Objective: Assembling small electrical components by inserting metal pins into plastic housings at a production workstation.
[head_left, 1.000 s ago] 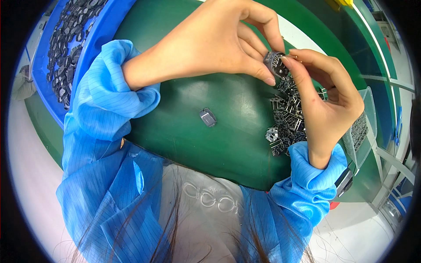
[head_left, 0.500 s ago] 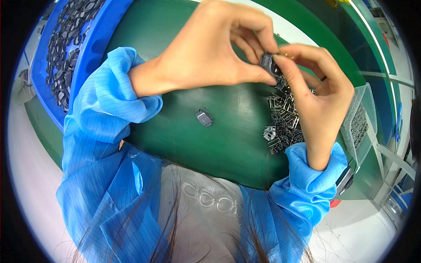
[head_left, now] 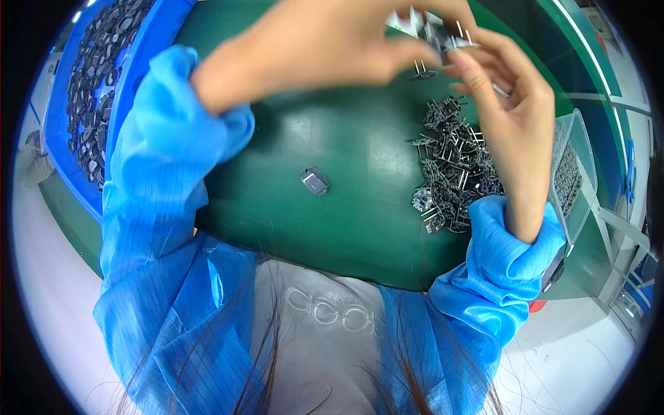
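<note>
Both hands meet near the top of the view, raised above the green mat (head_left: 346,180). The left hand (head_left: 325,48) reaches in from the left with its fingers curled and its thumb and forefinger pinched on a small dark part with metal pins (head_left: 439,34). The right hand (head_left: 515,114) comes up from the lower right, wrist bent, and its fingertips (head_left: 460,59) close on the same part from the other side, so the piece is clamped between the two hands. The part is small and dark grey, with thin silver pins sticking out of it; its finer shape is blurred.

Both forearms are in bright blue sleeves (head_left: 166,180). Just below the right hand, a loose heap of similar pinned parts (head_left: 453,166) lies on the mat. A single small grey housing (head_left: 315,181) lies alone near the mat's middle, well apart from the heap. At the far left a blue tray (head_left: 121,104) holds many dark pieces, and a clear plastic tray (head_left: 570,166) stands beside the right wrist.
</note>
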